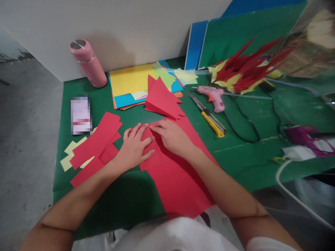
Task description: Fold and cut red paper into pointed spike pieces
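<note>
A large red sheet of paper [180,177] stretches from the table's middle to its front edge, close to my body. My left hand [134,146] lies flat on its left part, fingers spread. Beside it, my right hand [172,135] has its fingers curled together, the fingertips pinching the paper near its upper edge. What lies under the fingertips is partly hidden. Just beyond my hands rests a stack of pointed red paper pieces [162,99]. More cut red pieces [95,143] overlap pale yellow pieces [70,148] to the left.
A pink bottle [89,64] stands at the back left, near a blurred-out rectangular object [81,115]. Coloured sheets [128,80] lie behind. On the right are a yellow utility knife [209,120], a pink glue gun [213,96], a red-yellow paper flame [243,69] and a power strip [309,139].
</note>
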Motion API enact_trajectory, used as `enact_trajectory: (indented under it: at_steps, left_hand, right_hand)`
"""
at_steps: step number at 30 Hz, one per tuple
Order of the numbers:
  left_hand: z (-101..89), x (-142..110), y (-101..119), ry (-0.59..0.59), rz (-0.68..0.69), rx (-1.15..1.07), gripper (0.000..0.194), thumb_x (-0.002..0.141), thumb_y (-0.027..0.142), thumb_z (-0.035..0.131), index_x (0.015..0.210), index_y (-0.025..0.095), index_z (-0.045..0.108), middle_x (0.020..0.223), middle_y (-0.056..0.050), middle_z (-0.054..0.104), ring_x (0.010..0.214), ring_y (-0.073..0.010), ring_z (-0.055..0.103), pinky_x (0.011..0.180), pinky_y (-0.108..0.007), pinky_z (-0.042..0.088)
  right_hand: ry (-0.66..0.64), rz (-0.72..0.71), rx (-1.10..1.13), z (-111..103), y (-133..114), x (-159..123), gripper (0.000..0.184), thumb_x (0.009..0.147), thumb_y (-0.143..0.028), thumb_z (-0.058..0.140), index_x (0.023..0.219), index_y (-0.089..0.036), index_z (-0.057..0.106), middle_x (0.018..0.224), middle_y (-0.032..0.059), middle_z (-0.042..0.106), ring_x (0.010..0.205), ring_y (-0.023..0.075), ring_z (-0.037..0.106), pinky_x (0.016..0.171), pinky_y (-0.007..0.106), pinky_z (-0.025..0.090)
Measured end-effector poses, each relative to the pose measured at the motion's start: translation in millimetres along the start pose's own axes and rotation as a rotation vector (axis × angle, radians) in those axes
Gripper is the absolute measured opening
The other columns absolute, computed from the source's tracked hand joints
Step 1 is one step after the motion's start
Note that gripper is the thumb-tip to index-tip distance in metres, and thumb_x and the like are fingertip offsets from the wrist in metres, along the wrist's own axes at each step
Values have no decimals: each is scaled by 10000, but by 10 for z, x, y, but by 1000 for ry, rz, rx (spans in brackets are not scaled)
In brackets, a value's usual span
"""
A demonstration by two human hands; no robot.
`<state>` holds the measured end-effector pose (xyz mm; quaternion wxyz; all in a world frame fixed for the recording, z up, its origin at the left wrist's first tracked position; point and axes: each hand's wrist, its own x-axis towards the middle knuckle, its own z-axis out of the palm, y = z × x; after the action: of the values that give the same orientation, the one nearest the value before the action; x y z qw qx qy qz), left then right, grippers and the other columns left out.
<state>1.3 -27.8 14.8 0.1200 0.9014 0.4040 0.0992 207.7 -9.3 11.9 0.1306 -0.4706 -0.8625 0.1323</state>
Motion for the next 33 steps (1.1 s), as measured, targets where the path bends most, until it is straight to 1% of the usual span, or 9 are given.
enact_trajectory:
  at_steps: [5,8,12,18,22,24,26,29,33]
  left_hand:
    - [12,-6,-1,8,-9,-6,349,925,391,560,1219,230,658,1547,-191,383,1440,-402,317,1108,-655,248]
    - [8,-6,-5,-4,-4,0,354,928,392,558,1222,222,657,1551,-202,373,1445,-405,311,1108,-663,245]
    - [6,-10,-12,-5,0,-11,357,929,398,557,1227,225,652,1553,-194,375,1449,-398,308,1120,-666,233]
    - [19,-20,-35,9,6,-26,364,931,406,555,1238,236,652,1556,-182,378,1454,-392,304,1128,-662,227]
    - [28,-27,-53,15,25,-44,371,937,411,549,1263,256,635,1559,-164,380,1457,-369,306,1138,-647,214]
    - [30,-29,-65,15,51,-48,388,944,418,539,1294,265,610,1559,-161,379,1456,-356,311,1140,-639,206]
    - [30,-27,-81,49,46,-66,416,939,432,549,1321,269,580,1551,-152,390,1448,-348,324,1142,-615,216]
    - [31,-21,-106,205,-132,-112,442,924,455,564,1313,246,549,1463,-148,482,1368,-333,427,1116,-558,290]
    - [62,-15,-132,348,-364,-128,485,920,469,554,1316,204,466,1343,-171,542,1263,-338,500,1047,-547,363]
  right_hand:
    - [41,46,-37,-185,256,-181,443,822,1,427,980,-186,796,819,92,679,789,227,575,751,366,452]
    - [51,24,-29,-247,368,-251,427,783,4,446,892,-202,803,780,69,698,779,222,598,743,362,454]
    - [56,-34,-35,-279,395,-254,405,782,-11,444,847,-207,792,799,52,731,769,209,624,767,362,452]
    - [116,-33,-94,-327,346,-232,310,763,-39,476,587,-200,674,666,50,689,722,222,604,711,390,411]
    - [309,-51,31,-254,240,-174,357,841,-52,430,796,-207,748,886,76,737,863,238,633,789,419,479]
    - [280,-123,130,-180,184,-134,400,885,-61,403,994,-215,756,1075,93,729,998,243,637,865,429,511]
    - [173,-232,140,-111,148,-98,393,917,-88,405,1113,-190,729,1190,118,701,1064,256,625,906,443,520]
    - [77,-272,87,-57,143,-73,380,954,-124,403,1194,-155,695,1237,152,677,1072,271,617,904,465,526]
    - [74,-259,102,-75,181,-90,354,990,-173,402,1184,-178,698,1220,143,679,1065,259,615,890,454,531]
